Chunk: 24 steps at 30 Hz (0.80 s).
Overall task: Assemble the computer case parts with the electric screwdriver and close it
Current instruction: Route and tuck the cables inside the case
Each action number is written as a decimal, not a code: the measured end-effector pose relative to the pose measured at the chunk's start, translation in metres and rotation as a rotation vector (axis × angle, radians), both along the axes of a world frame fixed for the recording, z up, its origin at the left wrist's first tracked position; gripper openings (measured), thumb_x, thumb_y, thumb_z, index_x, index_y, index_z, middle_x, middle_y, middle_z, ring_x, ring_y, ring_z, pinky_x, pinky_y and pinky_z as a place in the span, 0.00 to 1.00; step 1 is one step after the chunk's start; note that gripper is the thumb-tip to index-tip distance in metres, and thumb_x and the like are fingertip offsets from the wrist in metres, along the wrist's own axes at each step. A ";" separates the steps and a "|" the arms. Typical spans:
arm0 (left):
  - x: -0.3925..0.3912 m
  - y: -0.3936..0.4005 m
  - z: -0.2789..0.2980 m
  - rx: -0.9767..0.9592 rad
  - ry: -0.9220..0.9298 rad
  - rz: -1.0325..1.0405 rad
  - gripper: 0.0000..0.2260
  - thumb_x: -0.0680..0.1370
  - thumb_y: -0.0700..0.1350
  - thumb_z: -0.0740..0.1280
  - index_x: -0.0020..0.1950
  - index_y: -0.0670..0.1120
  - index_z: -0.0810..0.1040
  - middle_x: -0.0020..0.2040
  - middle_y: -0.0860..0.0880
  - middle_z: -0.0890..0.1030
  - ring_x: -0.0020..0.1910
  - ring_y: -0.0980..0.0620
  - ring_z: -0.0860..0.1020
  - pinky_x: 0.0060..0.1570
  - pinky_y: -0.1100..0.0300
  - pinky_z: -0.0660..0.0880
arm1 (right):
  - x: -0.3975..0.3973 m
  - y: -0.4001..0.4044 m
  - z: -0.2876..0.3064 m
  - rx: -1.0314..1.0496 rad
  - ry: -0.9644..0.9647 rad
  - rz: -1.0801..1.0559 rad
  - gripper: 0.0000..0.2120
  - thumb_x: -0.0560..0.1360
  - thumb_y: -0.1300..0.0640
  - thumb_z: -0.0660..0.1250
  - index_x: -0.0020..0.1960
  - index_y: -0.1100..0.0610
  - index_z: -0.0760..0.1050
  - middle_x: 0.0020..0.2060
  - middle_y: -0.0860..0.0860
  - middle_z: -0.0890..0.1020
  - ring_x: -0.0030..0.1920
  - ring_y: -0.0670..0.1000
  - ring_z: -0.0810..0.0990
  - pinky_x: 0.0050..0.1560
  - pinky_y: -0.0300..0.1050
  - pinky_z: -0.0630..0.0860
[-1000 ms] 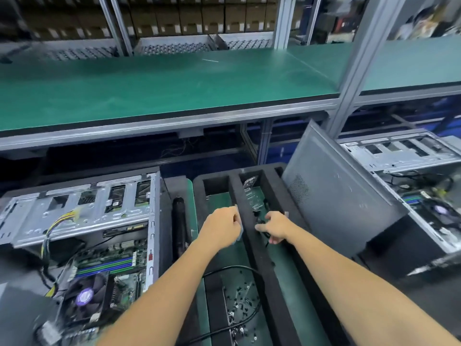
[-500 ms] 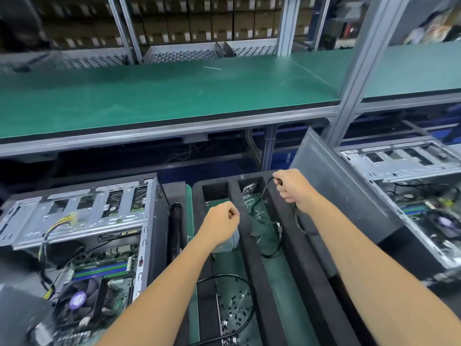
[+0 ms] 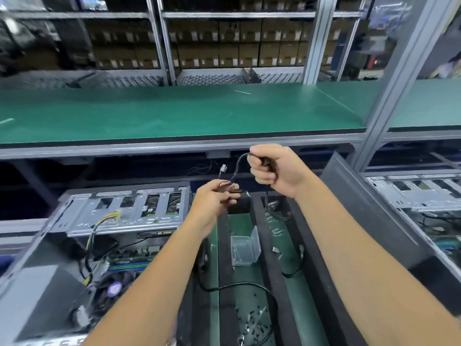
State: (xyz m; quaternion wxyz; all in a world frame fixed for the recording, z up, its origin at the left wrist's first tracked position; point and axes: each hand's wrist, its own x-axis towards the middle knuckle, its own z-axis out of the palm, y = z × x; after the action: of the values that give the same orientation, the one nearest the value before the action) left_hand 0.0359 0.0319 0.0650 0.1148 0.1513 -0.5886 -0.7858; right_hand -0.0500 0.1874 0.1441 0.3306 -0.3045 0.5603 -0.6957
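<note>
I judge the job early: the case [image 3: 104, 236] lies open at the surface's left edge, its side panel [image 3: 374, 216] leaning off to the right, screws [image 3: 252, 318] loose in the foam tray [image 3: 225, 283]. My right hand [image 3: 274, 168] is fisted round a black cable [image 3: 237, 168] above the tray; my left hand [image 3: 214, 201] pinches its lower strands.

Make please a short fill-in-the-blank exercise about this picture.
1. Both hands hold a thin black ____ above the foam tray.
2. The right hand is ____ than the left hand.
3. The open computer case lies to the ____ of the tray.

Missing words: cable; higher; left
</note>
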 end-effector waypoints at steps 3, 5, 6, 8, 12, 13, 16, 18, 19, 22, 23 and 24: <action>0.040 -0.055 0.016 0.314 0.167 0.008 0.21 0.66 0.28 0.54 0.54 0.36 0.76 0.53 0.37 0.80 0.51 0.43 0.81 0.48 0.57 0.79 | 0.034 -0.049 0.001 -0.082 0.001 0.138 0.16 0.76 0.57 0.60 0.29 0.55 0.70 0.27 0.49 0.65 0.24 0.46 0.58 0.26 0.39 0.55; 0.054 -0.090 0.021 0.399 0.197 0.077 0.21 0.68 0.35 0.56 0.60 0.37 0.73 0.52 0.39 0.80 0.54 0.40 0.79 0.58 0.51 0.75 | 0.064 -0.085 0.001 -0.122 -0.008 0.187 0.16 0.74 0.58 0.60 0.27 0.55 0.70 0.25 0.49 0.66 0.24 0.47 0.58 0.28 0.41 0.52; 0.056 -0.106 0.025 0.383 0.148 0.134 0.20 0.73 0.39 0.53 0.64 0.39 0.71 0.50 0.44 0.79 0.54 0.41 0.78 0.60 0.51 0.72 | 0.079 -0.103 0.000 -0.144 -0.019 0.195 0.16 0.73 0.58 0.60 0.26 0.55 0.69 0.25 0.48 0.66 0.24 0.47 0.57 0.29 0.42 0.51; 0.063 -0.139 0.022 0.425 0.082 0.240 0.16 0.81 0.48 0.50 0.60 0.43 0.72 0.44 0.48 0.77 0.47 0.45 0.77 0.56 0.53 0.72 | 0.107 -0.138 -0.002 -0.189 -0.055 0.194 0.15 0.70 0.60 0.60 0.25 0.55 0.67 0.23 0.48 0.64 0.23 0.47 0.55 0.28 0.42 0.50; 0.113 -0.195 0.011 0.536 0.119 0.160 0.11 0.78 0.50 0.62 0.38 0.48 0.70 0.30 0.49 0.69 0.29 0.52 0.70 0.30 0.61 0.70 | 0.152 -0.199 -0.020 -0.232 -0.201 0.175 0.14 0.67 0.63 0.59 0.24 0.55 0.66 0.21 0.48 0.61 0.24 0.48 0.51 0.28 0.41 0.47; 0.116 -0.202 0.007 0.536 0.112 0.098 0.11 0.77 0.49 0.62 0.36 0.47 0.71 0.29 0.49 0.70 0.27 0.52 0.71 0.28 0.63 0.71 | 0.160 -0.209 -0.029 -0.210 -0.229 0.174 0.12 0.66 0.63 0.59 0.24 0.56 0.70 0.20 0.48 0.61 0.24 0.47 0.51 0.28 0.41 0.47; 0.138 -0.226 0.002 0.496 0.057 -0.067 0.07 0.77 0.43 0.62 0.43 0.45 0.78 0.28 0.49 0.74 0.24 0.53 0.72 0.23 0.64 0.69 | 0.177 -0.226 -0.059 -0.073 -0.234 0.212 0.14 0.66 0.64 0.60 0.25 0.55 0.76 0.19 0.46 0.62 0.24 0.49 0.51 0.29 0.41 0.48; 0.148 -0.240 -0.004 0.351 0.002 -0.147 0.14 0.75 0.39 0.60 0.57 0.45 0.80 0.32 0.48 0.76 0.25 0.53 0.73 0.24 0.63 0.71 | 0.183 -0.229 -0.077 0.019 -0.223 0.205 0.14 0.67 0.63 0.64 0.24 0.53 0.70 0.20 0.45 0.62 0.24 0.48 0.53 0.26 0.38 0.51; 0.150 -0.245 -0.007 0.260 -0.016 -0.190 0.16 0.75 0.39 0.59 0.59 0.46 0.80 0.33 0.48 0.77 0.27 0.53 0.74 0.24 0.63 0.72 | 0.185 -0.231 -0.086 0.100 -0.196 0.147 0.16 0.69 0.62 0.67 0.25 0.54 0.68 0.20 0.46 0.62 0.23 0.47 0.56 0.25 0.37 0.54; 0.152 -0.241 -0.010 -0.037 -0.073 -0.260 0.15 0.78 0.40 0.58 0.52 0.49 0.84 0.33 0.51 0.78 0.28 0.57 0.73 0.27 0.66 0.69 | 0.188 -0.235 -0.104 0.401 0.139 -0.166 0.22 0.77 0.57 0.72 0.29 0.51 0.64 0.23 0.47 0.63 0.23 0.46 0.61 0.26 0.38 0.59; 0.149 -0.239 -0.010 -0.105 -0.083 -0.244 0.14 0.79 0.39 0.59 0.50 0.49 0.84 0.32 0.52 0.77 0.28 0.57 0.72 0.28 0.66 0.67 | 0.189 -0.236 -0.107 0.438 0.267 -0.282 0.21 0.76 0.56 0.73 0.32 0.51 0.64 0.25 0.46 0.65 0.25 0.45 0.63 0.29 0.40 0.61; 0.146 -0.236 -0.011 -0.149 -0.095 -0.219 0.13 0.79 0.39 0.60 0.49 0.48 0.84 0.30 0.51 0.75 0.28 0.57 0.71 0.30 0.65 0.67 | 0.189 -0.235 -0.109 0.436 0.373 -0.380 0.20 0.75 0.56 0.74 0.35 0.52 0.63 0.28 0.46 0.67 0.27 0.43 0.64 0.32 0.41 0.62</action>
State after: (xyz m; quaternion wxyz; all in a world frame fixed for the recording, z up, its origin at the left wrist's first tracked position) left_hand 0.1822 -0.2043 0.0544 0.0109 0.1143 -0.6630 -0.7398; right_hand 0.1392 -0.0473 0.0353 0.1441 -0.2388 0.7933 -0.5412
